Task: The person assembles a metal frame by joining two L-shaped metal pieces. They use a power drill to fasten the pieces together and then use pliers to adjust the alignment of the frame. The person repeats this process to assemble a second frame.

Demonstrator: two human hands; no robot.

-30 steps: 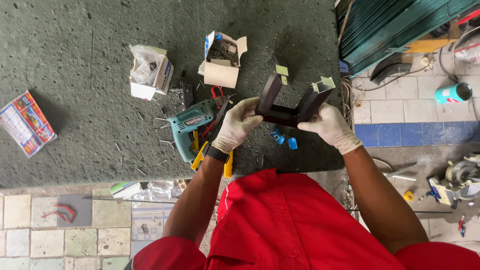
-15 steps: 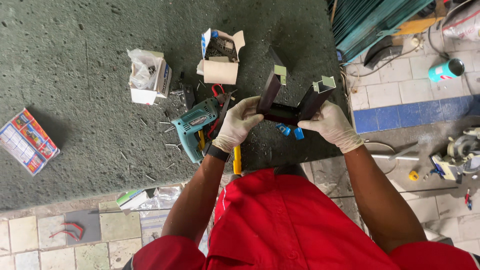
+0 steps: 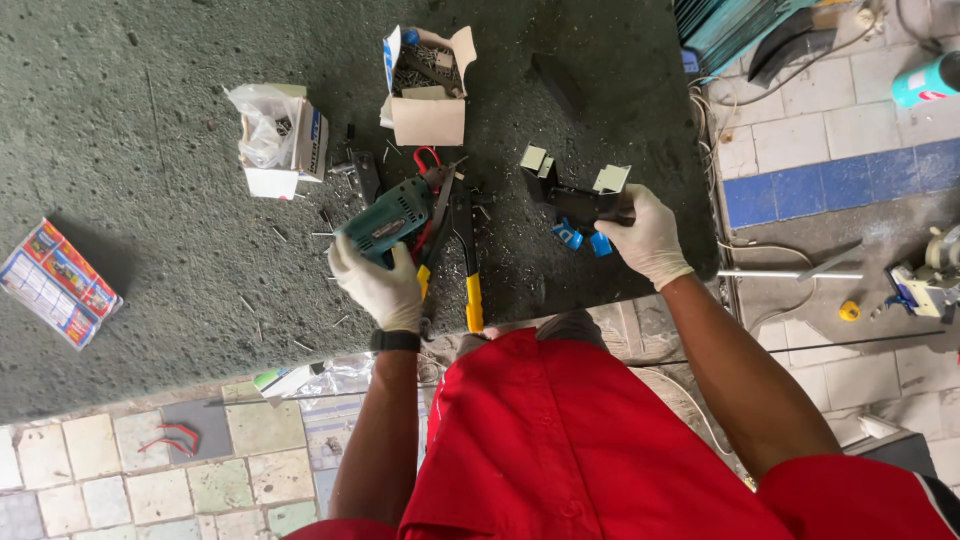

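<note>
White-gloved, the person's left hand (image 3: 378, 283) rests on the rear of a teal electric drill (image 3: 385, 220) that lies on the rough dark green concrete slab (image 3: 150, 200), fingers curled over its body in a grip. The gloved right hand (image 3: 643, 235) is clenched around one end of a dark metal bracket with pale square tabs (image 3: 570, 195), held just above the slab, to the right of the drill. Between the two hands lie black-handled pliers with yellow grips (image 3: 468, 260), close against the drill. Two small blue plastic pieces (image 3: 570, 236) sit just under the bracket. Farther up the slab stands an open cardboard box of screws (image 3: 428, 85), and to its left a small white box holding a clear plastic bag (image 3: 278, 150). A colourful printed leaflet (image 3: 58, 283) lies well apart at the far left. Red cloth (image 3: 560, 450) fills the lower view.
</note>
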